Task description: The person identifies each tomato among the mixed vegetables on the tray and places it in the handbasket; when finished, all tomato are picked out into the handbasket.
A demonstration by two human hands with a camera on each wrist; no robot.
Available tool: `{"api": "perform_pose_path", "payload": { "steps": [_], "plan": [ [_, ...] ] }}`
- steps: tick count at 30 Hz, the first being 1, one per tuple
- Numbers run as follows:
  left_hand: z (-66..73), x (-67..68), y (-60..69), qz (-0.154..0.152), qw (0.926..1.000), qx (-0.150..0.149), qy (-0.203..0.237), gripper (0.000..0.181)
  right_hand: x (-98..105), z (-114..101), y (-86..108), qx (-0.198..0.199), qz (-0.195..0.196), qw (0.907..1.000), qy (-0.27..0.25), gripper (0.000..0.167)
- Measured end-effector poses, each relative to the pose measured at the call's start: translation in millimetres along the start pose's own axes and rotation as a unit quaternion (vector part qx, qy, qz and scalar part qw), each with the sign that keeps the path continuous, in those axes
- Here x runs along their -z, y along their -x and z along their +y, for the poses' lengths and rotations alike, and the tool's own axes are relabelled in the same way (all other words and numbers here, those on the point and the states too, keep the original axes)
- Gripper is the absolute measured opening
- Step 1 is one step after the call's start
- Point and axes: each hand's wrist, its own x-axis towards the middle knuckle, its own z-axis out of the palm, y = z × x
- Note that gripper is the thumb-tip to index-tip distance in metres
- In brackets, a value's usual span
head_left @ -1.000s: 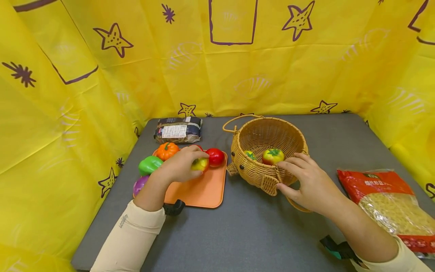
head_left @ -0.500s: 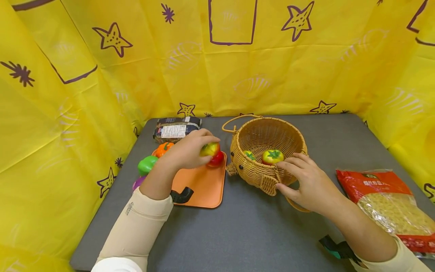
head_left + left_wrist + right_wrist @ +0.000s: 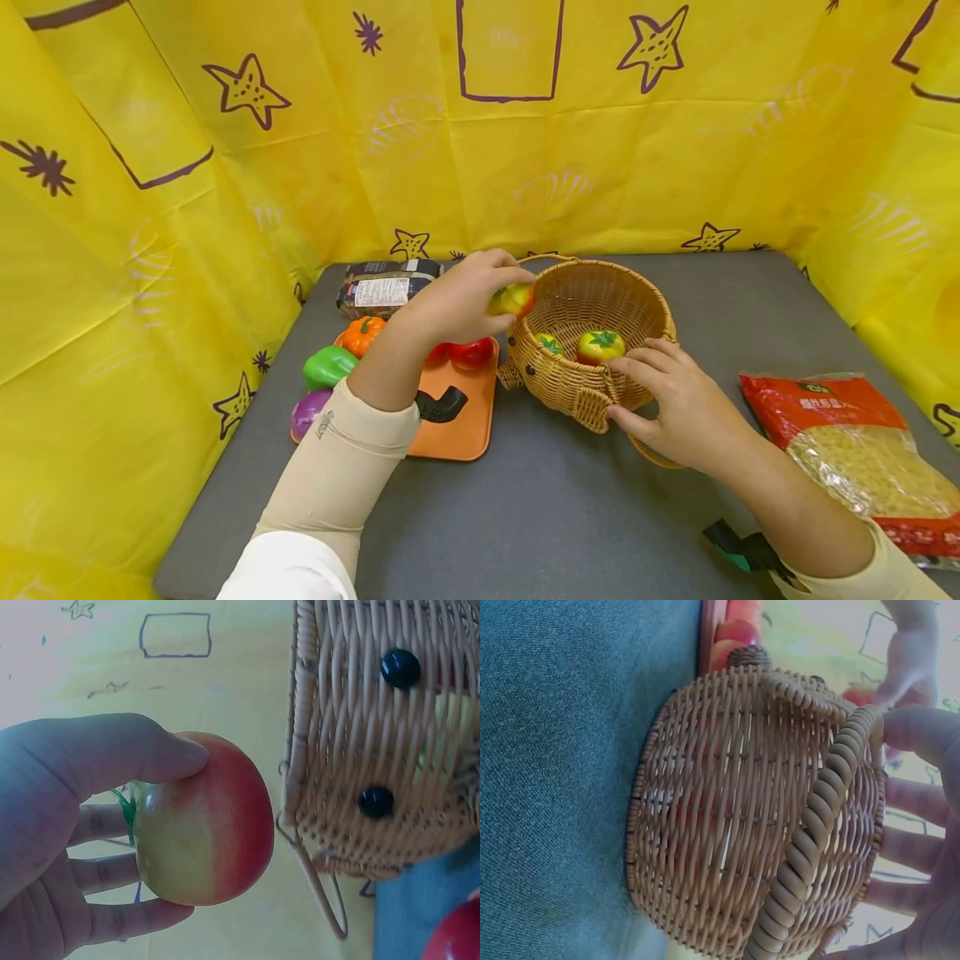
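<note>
My left hand (image 3: 474, 293) grips a yellow-and-red tomato (image 3: 206, 817) with a green leafy top, thumb on one side and fingers on the other. It holds the tomato in the air at the left rim of a wicker basket (image 3: 558, 383) with black bead eyes, a snout and ears. My right hand (image 3: 686, 408) holds the basket's near right rim, fingers over the edge and thumb by the ear. Inside the basket lie a similar tomato (image 3: 600, 347) and another tomato (image 3: 550, 342), partly hidden by the rim.
An orange tray (image 3: 457, 442) carries red fruit (image 3: 472, 354), an orange pumpkin (image 3: 363, 335), a green pepper (image 3: 328, 367) and a purple vegetable (image 3: 309, 414). Behind it lies a dark packet (image 3: 386, 287). A red pasta bag (image 3: 855, 450) lies at right. Yellow cloth (image 3: 420, 167) surrounds the table.
My left hand has lifted the tomato off the tray and carried it right and away from me to the basket's rim. The right hand stays on the basket.
</note>
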Motion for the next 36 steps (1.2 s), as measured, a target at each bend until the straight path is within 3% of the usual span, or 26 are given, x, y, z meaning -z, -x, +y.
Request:
{"api": "perform_pose_path", "payload": {
  "steps": [10, 20, 30, 36],
  "plan": [
    [20.0, -9.8, -30.4, -0.021, 0.9992, -0.028, -0.019, 0.053, 0, 2, -0.2, -0.001, -0.002, 1.0000, 0.002, 0.052],
    [31.3, -35.1, -60.6, -0.070, 0.9946, -0.046, -0.060, 0.054, -2, 2, 0.1, 0.008, 0.008, 0.9999, 0.001, 0.052],
    [29.7, -48.8, -64.7, -0.095, 0.9937, -0.031, -0.051, 0.057, -2, 2, 0.0, 0.010, 0.008, 0.9999, -0.001, 0.052],
    [28.4, -45.4, -57.8, -0.078, 0.9953, -0.029, -0.050, 0.057, -2, 1, 0.1, 0.006, 0.007, 1.0000, 0.001, 0.052]
  ]
}}
